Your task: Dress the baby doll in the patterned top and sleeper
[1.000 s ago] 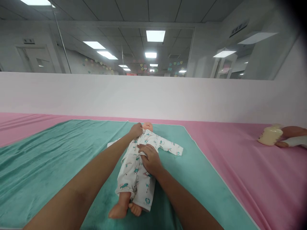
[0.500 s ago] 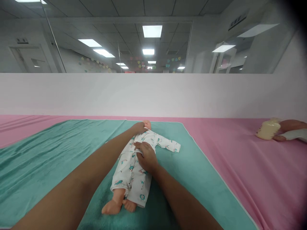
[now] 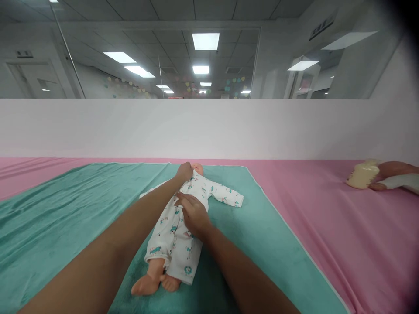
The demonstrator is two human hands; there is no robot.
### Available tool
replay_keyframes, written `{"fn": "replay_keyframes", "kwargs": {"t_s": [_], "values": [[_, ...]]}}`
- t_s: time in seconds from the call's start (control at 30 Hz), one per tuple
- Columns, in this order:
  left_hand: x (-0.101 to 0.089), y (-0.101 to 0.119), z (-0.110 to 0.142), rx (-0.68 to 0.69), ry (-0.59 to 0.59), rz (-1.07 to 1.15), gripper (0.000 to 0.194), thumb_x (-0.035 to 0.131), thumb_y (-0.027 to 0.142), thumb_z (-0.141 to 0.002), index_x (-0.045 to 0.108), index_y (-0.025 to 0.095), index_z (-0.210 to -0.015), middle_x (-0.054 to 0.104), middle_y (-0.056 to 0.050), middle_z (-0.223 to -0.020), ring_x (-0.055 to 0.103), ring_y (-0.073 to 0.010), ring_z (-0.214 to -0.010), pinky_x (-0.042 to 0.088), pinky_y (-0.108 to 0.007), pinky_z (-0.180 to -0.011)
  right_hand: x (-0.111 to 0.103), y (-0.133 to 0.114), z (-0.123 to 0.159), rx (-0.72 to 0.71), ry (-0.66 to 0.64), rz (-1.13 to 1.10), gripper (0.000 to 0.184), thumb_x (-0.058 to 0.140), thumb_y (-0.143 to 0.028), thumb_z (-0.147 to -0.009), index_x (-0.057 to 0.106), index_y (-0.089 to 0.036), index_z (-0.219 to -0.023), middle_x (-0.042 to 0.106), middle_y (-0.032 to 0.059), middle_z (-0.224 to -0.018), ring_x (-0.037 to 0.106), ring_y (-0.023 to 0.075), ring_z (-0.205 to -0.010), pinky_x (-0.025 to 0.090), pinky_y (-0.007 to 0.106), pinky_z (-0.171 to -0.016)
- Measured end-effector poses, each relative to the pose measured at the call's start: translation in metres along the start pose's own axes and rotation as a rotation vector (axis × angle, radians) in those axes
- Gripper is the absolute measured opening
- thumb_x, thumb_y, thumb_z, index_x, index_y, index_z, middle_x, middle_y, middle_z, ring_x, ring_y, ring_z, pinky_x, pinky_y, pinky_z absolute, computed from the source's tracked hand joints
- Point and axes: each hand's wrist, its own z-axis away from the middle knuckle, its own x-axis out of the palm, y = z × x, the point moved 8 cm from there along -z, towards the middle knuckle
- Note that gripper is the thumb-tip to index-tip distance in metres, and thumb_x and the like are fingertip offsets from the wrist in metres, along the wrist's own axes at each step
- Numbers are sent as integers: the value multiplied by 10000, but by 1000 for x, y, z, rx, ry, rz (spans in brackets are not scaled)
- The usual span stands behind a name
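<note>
A baby doll (image 3: 176,244) in a white printed romper lies on its back on a teal towel (image 3: 65,209), head toward the far wall. My left hand (image 3: 185,172) is closed on the romper's cloth at the doll's neck. My right hand (image 3: 193,213) rests on the doll's chest, fingers pinching the front edge of the romper. The doll's bare feet (image 3: 150,282) stick out toward me. One sleeve (image 3: 225,197) lies stretched out to the right.
The towel covers a pink padded surface (image 3: 327,218) backed by a low white wall (image 3: 209,126). At the far right another person's hand (image 3: 389,174) holds a milk bottle (image 3: 362,175) lying on the pink surface.
The doll sits lower and further left in view. My right hand has slid slightly up the chest; my left hand stays at the neck.
</note>
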Motion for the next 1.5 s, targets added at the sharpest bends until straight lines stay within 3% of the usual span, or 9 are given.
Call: {"fn": "replay_keyframes", "kwargs": {"t_s": [0.17, 0.3, 0.4, 0.5, 0.6, 0.77, 1.0, 1.3, 1.5], "values": [[7, 3, 6, -22, -54, -44, 295, 430, 249, -852, 537, 101, -1084, 629, -190, -1054, 609, -252, -976, 441, -288, -744, 8, -6, 1, -94, -77, 74, 357, 355, 9, -795, 580, -153, -1019, 544, 102, -1260, 446, 159, -1220, 368, 334, -1012], [0, 4, 17, -24, -106, -92, 367, 455, 328, -840, 535, 103, -1119, 614, -208, -1091, 599, -275, -1007, 447, -309, -777, 6, -10, 0, -109, -101, 109, 301, 378, -47, -845, 564, -170, -1047, 570, 72, -1223, 493, 142, -1150, 389, 293, -957], [-7, 6, 26, -10, -156, -134, 395, 422, 397, -849, 569, 112, -1080, 622, -196, -1092, 594, -281, -1016, 453, -330, -788, -5, 0, -5, 30, -80, 275, 134, 478, -233, -888, 561, -187, -982, 630, 60, -1045, 549, 175, -999, 415, 299, -823], [-12, 9, 32, 18, -187, -180, 393, 407, 387, -858, 575, 106, -1074, 620, -192, -1099, 590, -285, -1021, 455, -344, -795, -16, 15, -6, 206, -100, 461, 253, 531, -443, -859, 546, -191, -842, 621, 39, -853, 562, 182, -810, 377, 277, -629], [-13, 14, 38, 46, -196, -222, 368, 418, 346, -860, 555, 106, -1104, 609, -194, -1117, 591, -279, -1018, 460, -349, -795, -13, 21, -4, 230, -209, 525, 324, 417, -464, -915, 529, -197, -770, 602, 8, -743, 554, 152, -685, 278, 265, -530], [-5, 22, 49, 75, -178, -281, 378, 533, 208, -784, 507, 95, -1143, 617, -208, -1062, 593, -297, -1010, 466, -363, -786, -1, 8, -2, 97, -304, 489, 333, 354, -422, -950, 538, -194, -792, 617, -2, -771, 558, 128, -694, 197, 271, -527], [0, 26, 65, 80, -138, -250, 328, 428, 197, -841, 449, 128, -1161, 626, -182, -992, 598, -281, -995, 454, -374, -792, 10, 3, 2, 114, -394, 370, 394, 437, -466, -904, 534, -175, -656, 605, -17, -685, 527, 105, -646, 162, 277, -522], [-20, -3, 86, 17, -117, -37, 300, 421, 254, -821, 479, 137, -1091, 624, -151, -1002, 600, -279, -931, 444, -340, -715, 6, 6, 3, 138, -267, 322, 402, 430, -402, -913, 505, -160, -600, 553, -21, -620, 467, 84, -598, 179, 268, -536], [-36, -3, 84, 9, -125, 234, 301, 323, 208, -851, 507, 147, -1081, 665, -89, -921, 614, -167, -748, 435, -248, -577, 4, 7, 4, 148, -216, 300, 420, 403, -378, -921, 454, -155, -569, 506, -31, -566, 412, 75, -552, 167, 255, -529]]}}
